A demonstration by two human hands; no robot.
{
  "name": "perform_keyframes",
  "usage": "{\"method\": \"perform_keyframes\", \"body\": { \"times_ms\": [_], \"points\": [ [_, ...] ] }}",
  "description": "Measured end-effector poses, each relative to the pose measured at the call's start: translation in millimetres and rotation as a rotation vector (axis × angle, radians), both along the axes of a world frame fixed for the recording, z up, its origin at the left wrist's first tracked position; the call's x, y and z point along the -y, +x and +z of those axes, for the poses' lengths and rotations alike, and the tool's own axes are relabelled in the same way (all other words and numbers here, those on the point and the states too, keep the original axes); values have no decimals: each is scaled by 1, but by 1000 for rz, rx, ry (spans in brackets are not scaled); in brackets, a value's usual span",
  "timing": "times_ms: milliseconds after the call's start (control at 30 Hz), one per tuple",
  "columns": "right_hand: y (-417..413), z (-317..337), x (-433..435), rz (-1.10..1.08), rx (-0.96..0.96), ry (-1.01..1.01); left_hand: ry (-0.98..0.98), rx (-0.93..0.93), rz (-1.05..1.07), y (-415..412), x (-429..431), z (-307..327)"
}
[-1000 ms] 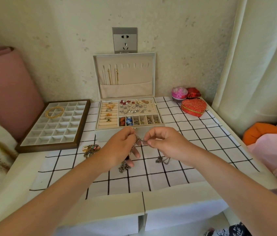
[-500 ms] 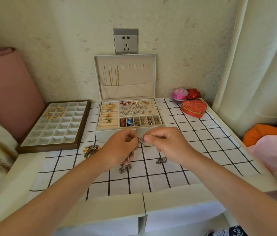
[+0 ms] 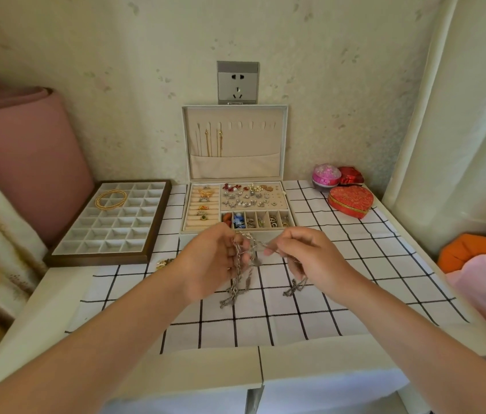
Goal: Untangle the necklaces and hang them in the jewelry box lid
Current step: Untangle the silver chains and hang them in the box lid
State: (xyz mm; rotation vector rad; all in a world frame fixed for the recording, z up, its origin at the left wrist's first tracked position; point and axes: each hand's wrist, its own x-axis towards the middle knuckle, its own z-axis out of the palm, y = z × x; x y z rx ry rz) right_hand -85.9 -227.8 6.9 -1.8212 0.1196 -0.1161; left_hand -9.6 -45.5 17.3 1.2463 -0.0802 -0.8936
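Left grip (image 3: 215, 261) has its fingers curled round a bunch of silver necklaces (image 3: 246, 255). Right grip (image 3: 307, 258) pinches one strand btwn thumb & forefinger, drawn across the gap. The tangle is held up over the worktop (image 3: 355, 279), just in front of the jewelry box (image 3: 189, 239). Loose ends dangle under each grip, tips at or near the checked cloth; can't tell if touching.

Step in hand, as I judge it: teasing one chain out of the knot. To do it well:
- Left grip holds the bunch slack, not tight.
- Right grip feeds the strand back thru the loop instead of tugging, since a pull prob. cinches the knot.
- Find a clasp end first & follow it.
- Fine links, so small moves.

Containers:
- **Jewelry box lid** (image 3: 259, 141): stands upright w/ a row of hooks & a pocket below. 2 gold chains (image 3: 207, 143) hang at left & run into the pocket, w/ more hooks to their right.
- **Box base:** rings in rolls at left, studs on the pad, small compartments w/ mixed bits along the front.
- **Grid tray** (image 3: 95, 259): sits to the left & holds a coiled gold necklace (image 3: 111, 199) near its far corner.
- **Heart box** (image 3: 350, 201) & **pink tin** (image 3: 326, 174): sit shut at right.
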Motion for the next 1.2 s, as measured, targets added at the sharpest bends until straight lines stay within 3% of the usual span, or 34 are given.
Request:
{"method": "perform_keyframes", "body": {
  "times_ms": [100, 267, 500, 633, 833, 1100, 1200],
  "points": [
    [2, 1, 5, -99, -41, -31, -84, 17, 47, 8, -4, 3],
    [4, 3, 10, -180, -131, -38, 59, 264, 149, 13, -7, 4],
    [0, 6, 6, -211, -139, -101, -258, 39, 274, 10, -6, 9],
    [2, 4, 6, -251, -156, -128, -269, -1, 284, 11, -6, 11],
    [5, 0, 4, -261, -33, -229, -99, 115, 289, 12, -3, 5],
    [3, 1, 6, -218, 133, -20, 309, 221, 220, 19, -11, -6],
    [1, 6, 5, -188, 155, 46, 307, 209, 207, 16, -10, -4]
  ]
}}
